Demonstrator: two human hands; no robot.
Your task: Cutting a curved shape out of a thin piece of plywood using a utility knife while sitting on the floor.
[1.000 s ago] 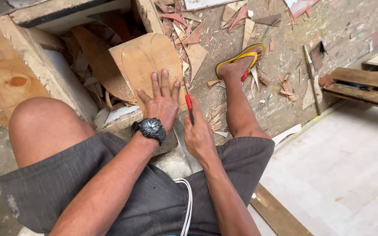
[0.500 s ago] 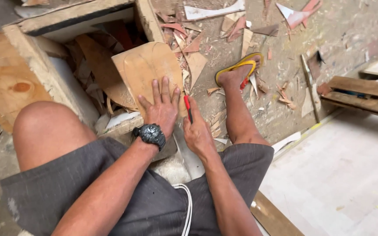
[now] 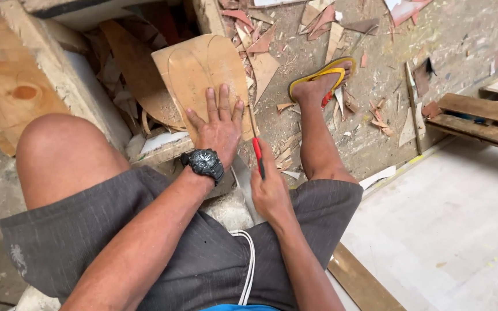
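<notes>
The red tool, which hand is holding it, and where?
The right hand grips the red tool by its lower end. The left hand holds nothing; it presses flat on the board.

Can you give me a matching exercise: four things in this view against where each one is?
Things:
1. left hand
2. red-handled tool
3. yellow sandal
4. black watch

Places:
A. on the foot, among wood scraps
B. flat on the brown sheet
C. held in the right hand
D. around the left wrist

Pairs: 1-B, 2-C, 3-A, 4-D
</notes>
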